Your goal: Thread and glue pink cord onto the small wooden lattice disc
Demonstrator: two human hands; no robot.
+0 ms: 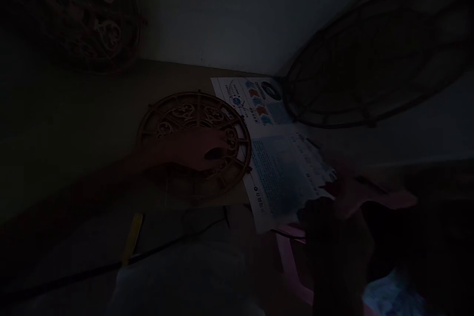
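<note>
The scene is very dark. My left hand [185, 148] reaches in from the left across a round brown openwork frame [199, 108] with scroll ornaments. Its fingers are bent, with a gap beside the thumb, and they grip the inner part of the frame. The frame lies flat, its right edge over a printed paper sheet [277, 173]. At the sheet's lower right corner is a dark shape that looks like my right hand [320, 212]; its fingers are lost in shadow. Beside it is a pink object [370, 195] whose kind I cannot make out.
Another ornamented round frame [107, 34] stands at upper left. A large dark round frame [355, 69] leans by the pale wall [222, 15] at right. Below are a yellow strip [132, 237], a dark cable [166, 244], a pink leg-like piece [292, 266] and patterned cloth [392, 294].
</note>
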